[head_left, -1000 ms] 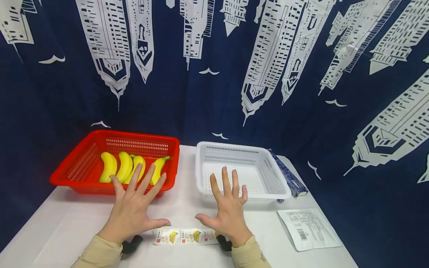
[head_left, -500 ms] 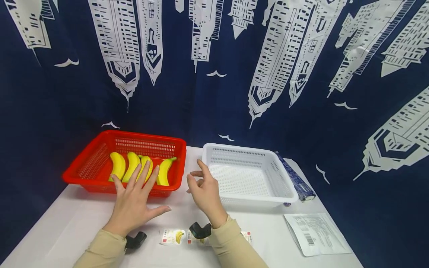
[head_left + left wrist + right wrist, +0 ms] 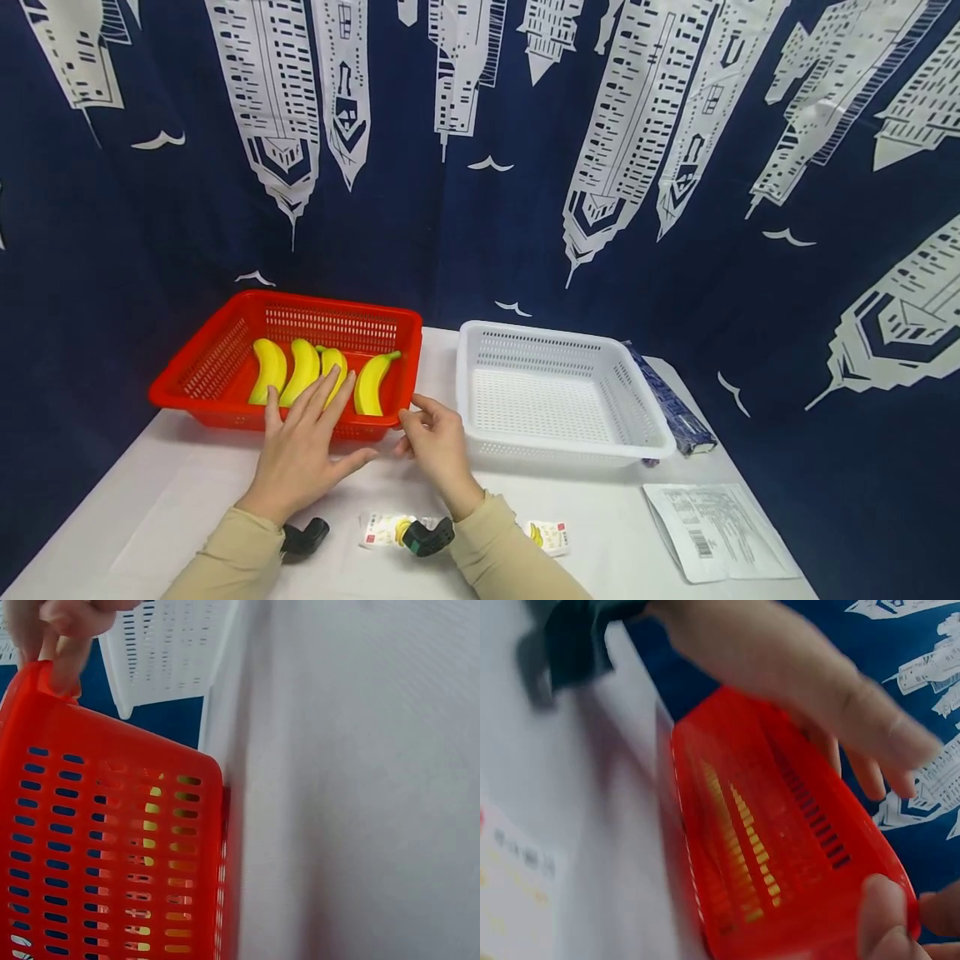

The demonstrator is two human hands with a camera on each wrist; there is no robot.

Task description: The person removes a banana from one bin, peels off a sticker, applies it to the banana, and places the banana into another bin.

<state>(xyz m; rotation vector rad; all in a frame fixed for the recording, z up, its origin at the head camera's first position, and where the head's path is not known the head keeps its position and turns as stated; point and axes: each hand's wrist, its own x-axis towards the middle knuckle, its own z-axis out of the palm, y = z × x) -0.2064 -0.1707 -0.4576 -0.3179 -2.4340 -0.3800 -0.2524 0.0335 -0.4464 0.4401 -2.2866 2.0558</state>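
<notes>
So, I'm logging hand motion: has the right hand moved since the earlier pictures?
Yes, leftward: earlier in front of the white basket, the right hand is now left of it, at the red basket.

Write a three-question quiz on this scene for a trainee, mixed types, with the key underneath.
1. Multiple choice. What lies inside the red basket?
A) a pouch with a barcode
B) bananas
C) the printed labels

2. True or false. The right hand pinches the red basket's rim at a corner.

3. Short answer. In the head view, which container stands to the right of the red basket?

Key:
1. B
2. True
3. The white basket
</notes>
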